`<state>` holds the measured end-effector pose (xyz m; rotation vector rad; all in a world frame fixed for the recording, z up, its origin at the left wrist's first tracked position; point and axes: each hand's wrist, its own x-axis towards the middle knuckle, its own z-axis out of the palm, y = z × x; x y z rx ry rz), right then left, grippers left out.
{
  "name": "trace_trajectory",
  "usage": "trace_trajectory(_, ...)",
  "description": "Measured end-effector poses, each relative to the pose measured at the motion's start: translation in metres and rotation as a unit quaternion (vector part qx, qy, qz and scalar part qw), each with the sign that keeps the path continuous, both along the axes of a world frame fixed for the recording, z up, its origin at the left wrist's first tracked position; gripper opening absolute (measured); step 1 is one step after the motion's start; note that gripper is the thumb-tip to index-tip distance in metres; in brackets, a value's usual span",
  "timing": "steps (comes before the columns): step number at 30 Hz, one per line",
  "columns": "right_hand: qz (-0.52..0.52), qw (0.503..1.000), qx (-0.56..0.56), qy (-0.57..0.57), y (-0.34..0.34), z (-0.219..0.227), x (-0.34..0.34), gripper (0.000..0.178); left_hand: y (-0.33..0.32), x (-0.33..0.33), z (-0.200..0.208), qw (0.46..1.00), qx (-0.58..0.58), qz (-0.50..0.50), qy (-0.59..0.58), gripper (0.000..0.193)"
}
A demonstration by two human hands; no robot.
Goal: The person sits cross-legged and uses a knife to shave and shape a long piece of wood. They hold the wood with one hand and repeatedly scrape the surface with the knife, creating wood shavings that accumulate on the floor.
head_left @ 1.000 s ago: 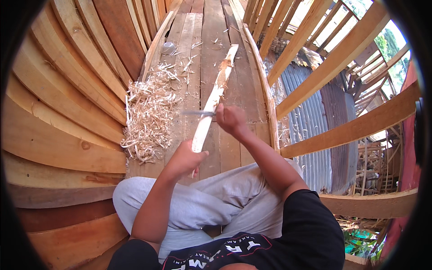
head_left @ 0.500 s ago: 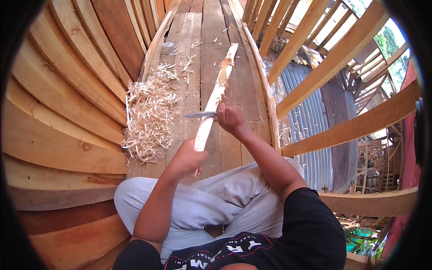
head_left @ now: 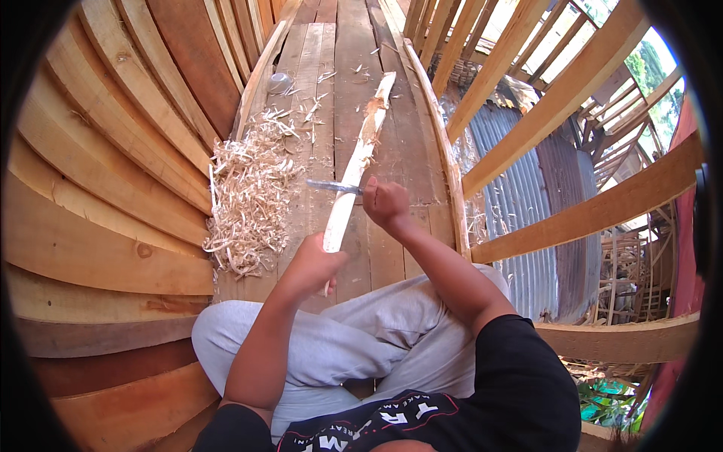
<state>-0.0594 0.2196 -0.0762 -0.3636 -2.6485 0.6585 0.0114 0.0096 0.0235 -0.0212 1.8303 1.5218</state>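
A long pale wooden stick (head_left: 352, 175), mostly stripped, points away from me and slants to the right. Rough brown bark and curled fibres cling to its far half. My left hand (head_left: 312, 264) is wrapped round its near end, above my crossed legs. In my right hand (head_left: 385, 202) is the handle of a knife (head_left: 331, 186), the fist closed with the thumb up. The blade lies across the stick about a third of the way along and sticks out to the left. The fingers hide the handle.
A heap of curled wood shavings (head_left: 252, 196) covers the plank floor (head_left: 376, 248) at left. Behind it stands a small clear cup (head_left: 279, 83). Upright boards (head_left: 113, 218) wall the left side; a slatted railing (head_left: 587, 215) runs along the right, with corrugated metal sheets (head_left: 520, 203) beyond.
The knife blade has tilted slightly and shifted a little up the stick, away from me. Both hands keep their grips in nearly the same places.
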Motion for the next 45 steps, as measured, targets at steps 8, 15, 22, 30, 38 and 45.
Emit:
trace_trajectory(8,0.018,1.000,0.022,0.011,0.009,-0.011,-0.005,0.059,0.002,0.005,0.005,1.000,-0.015,-0.010,0.011,0.027)
trace_trajectory(15,0.056,0.997,0.047,-0.002,0.002,0.000,0.005,0.059,0.003,0.006,0.005,1.000,-0.007,0.004,-0.012,0.025)
trace_trajectory(22,-0.172,0.967,-0.056,-0.177,0.066,-0.017,-0.022,0.066,0.003,0.013,-0.001,0.998,0.049,-0.002,-0.031,0.023)
trace_trajectory(30,-0.146,0.951,-0.151,-0.225,0.057,0.015,-0.021,0.071,-0.004,-0.001,0.005,0.995,0.067,0.006,-0.079,0.025)
trace_trajectory(38,-0.002,0.996,-0.049,-0.073,0.011,0.054,0.014,0.064,-0.008,-0.017,0.005,0.899,0.265,0.072,-0.341,0.018)
trace_trajectory(45,0.142,0.985,-0.025,-0.090,-0.037,0.059,0.035,0.056,-0.016,-0.022,-0.017,0.845,0.373,0.038,-0.381,0.014)
